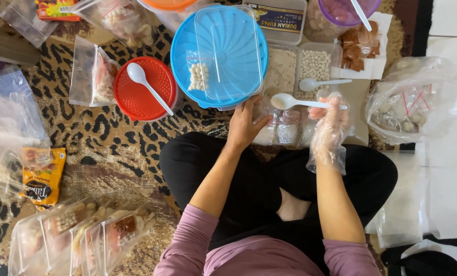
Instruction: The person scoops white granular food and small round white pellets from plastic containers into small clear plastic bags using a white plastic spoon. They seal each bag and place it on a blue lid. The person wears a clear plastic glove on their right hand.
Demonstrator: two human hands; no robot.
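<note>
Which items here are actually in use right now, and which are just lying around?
In use:
right hand, in a plastic glove, holding the white spoon
left hand on the small clear bags

Lying about:
red lid
blue lid
filled bags
yellow packet

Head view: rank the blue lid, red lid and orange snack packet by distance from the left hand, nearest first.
From the left hand:
1. Blue lid, just beyond the fingertips, slightly to the left.
2. Red lid with a white spoon on it, further left on the rug.
3. Orange snack packet, far left, near the picture's edge.
</note>
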